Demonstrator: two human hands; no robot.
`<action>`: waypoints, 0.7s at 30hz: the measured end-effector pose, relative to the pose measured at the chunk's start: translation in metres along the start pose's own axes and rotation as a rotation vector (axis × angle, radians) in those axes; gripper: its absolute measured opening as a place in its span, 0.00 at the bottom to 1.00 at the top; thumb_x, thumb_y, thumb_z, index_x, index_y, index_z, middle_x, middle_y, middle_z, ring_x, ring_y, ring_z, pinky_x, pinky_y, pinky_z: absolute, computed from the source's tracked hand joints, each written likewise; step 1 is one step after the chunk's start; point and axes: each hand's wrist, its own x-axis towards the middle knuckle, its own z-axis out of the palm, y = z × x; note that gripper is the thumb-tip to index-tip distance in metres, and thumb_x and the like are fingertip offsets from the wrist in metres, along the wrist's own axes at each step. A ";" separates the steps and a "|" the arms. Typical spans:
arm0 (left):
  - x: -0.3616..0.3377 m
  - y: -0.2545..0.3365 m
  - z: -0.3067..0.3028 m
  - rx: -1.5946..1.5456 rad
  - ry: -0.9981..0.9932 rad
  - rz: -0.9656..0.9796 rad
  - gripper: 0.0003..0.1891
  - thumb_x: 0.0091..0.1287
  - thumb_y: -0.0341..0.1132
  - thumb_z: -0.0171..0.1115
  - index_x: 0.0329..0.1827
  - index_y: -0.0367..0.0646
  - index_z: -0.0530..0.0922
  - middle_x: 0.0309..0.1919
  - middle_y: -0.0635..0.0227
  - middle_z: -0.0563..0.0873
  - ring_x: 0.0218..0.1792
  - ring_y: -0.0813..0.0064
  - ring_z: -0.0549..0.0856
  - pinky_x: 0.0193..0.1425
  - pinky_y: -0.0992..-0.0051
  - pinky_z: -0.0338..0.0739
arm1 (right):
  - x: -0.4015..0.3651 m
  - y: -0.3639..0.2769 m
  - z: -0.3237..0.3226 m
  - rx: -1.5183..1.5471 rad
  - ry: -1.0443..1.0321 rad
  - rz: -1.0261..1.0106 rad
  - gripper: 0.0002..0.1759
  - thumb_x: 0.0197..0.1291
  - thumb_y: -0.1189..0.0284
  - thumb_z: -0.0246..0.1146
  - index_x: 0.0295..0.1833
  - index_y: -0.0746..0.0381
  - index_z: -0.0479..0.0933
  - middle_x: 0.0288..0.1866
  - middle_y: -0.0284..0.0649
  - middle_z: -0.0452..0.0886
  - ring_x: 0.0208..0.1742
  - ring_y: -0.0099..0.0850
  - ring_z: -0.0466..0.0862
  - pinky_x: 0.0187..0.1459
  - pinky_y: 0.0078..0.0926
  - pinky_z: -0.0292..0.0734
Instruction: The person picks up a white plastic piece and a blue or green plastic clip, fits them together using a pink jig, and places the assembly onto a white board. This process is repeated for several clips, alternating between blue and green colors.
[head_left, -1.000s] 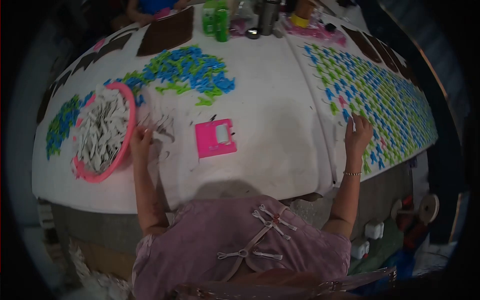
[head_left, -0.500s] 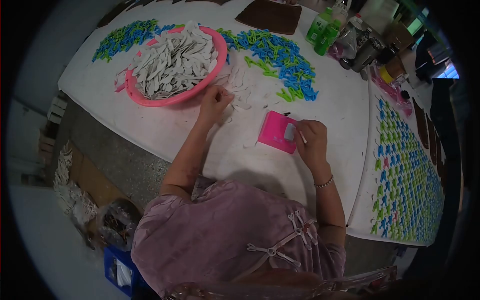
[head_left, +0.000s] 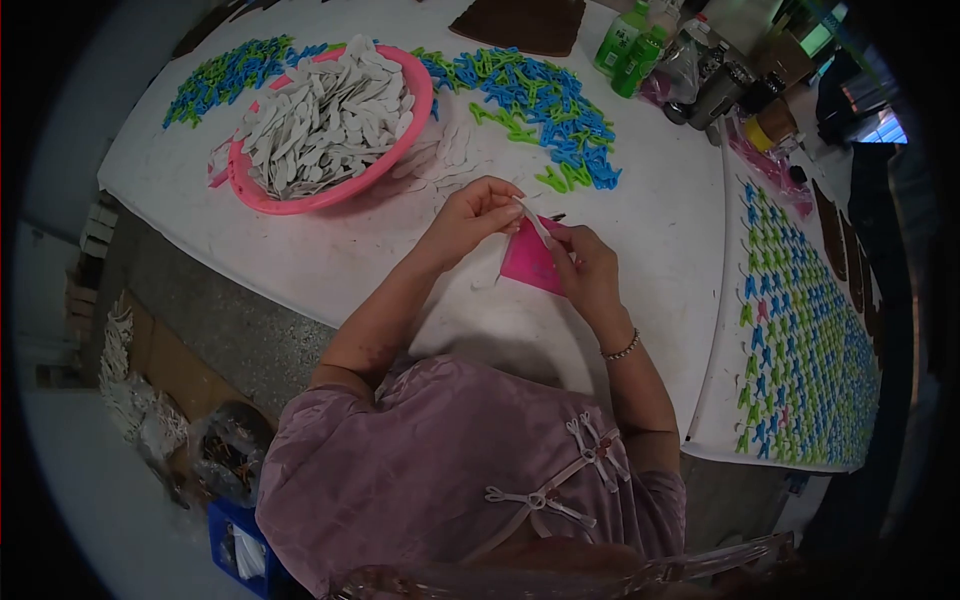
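A narrow white strip point(head_left: 535, 218) stretches between my two hands. My left hand point(head_left: 478, 218) pinches its upper end between thumb and fingers. The fingers of my right hand point(head_left: 588, 265) are closed on its lower end. Just beneath them a bright pink box point(head_left: 525, 262) rests on the table, partly covered by my right hand. To the left stands a pink basin point(head_left: 425, 105) heaped with flat white strips point(head_left: 325, 125). A few more white strips point(head_left: 455, 150) lie loose beside the basin.
Blue and green clips point(head_left: 555, 100) are spread behind the basin and to its right. Green bottles point(head_left: 638, 62) and dark jars point(head_left: 722, 90) stand at the back right. Rows of clips point(head_left: 800, 340) cover a board on the right. A brown piece point(head_left: 520, 22) lies at the back.
My left hand has moved right, from beside the basin to the pink box. My right hand has shifted slightly left and up. Both hands now meet on one white strip.
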 end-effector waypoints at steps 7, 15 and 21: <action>0.018 0.003 0.032 0.551 -0.140 0.412 0.04 0.64 0.27 0.64 0.40 0.38 0.80 0.34 0.70 0.79 0.35 0.83 0.78 0.39 0.80 0.74 | -0.014 0.022 -0.019 0.150 0.046 0.119 0.08 0.60 0.80 0.63 0.46 0.66 0.80 0.35 0.39 0.83 0.34 0.25 0.82 0.39 0.24 0.78; 0.024 -0.004 0.034 0.837 -0.196 0.637 0.05 0.60 0.29 0.64 0.39 0.42 0.81 0.36 0.65 0.82 0.39 0.64 0.81 0.44 0.68 0.76 | -0.026 0.053 0.005 0.167 0.129 0.117 0.08 0.59 0.81 0.63 0.45 0.65 0.78 0.41 0.39 0.82 0.36 0.26 0.81 0.42 0.23 0.77; 0.020 -0.009 0.027 0.910 -0.191 0.593 0.05 0.60 0.31 0.64 0.38 0.43 0.81 0.35 0.66 0.82 0.41 0.63 0.80 0.45 0.67 0.76 | -0.027 0.051 0.002 -0.004 0.126 0.014 0.08 0.56 0.80 0.64 0.42 0.63 0.78 0.37 0.39 0.79 0.35 0.30 0.78 0.38 0.26 0.75</action>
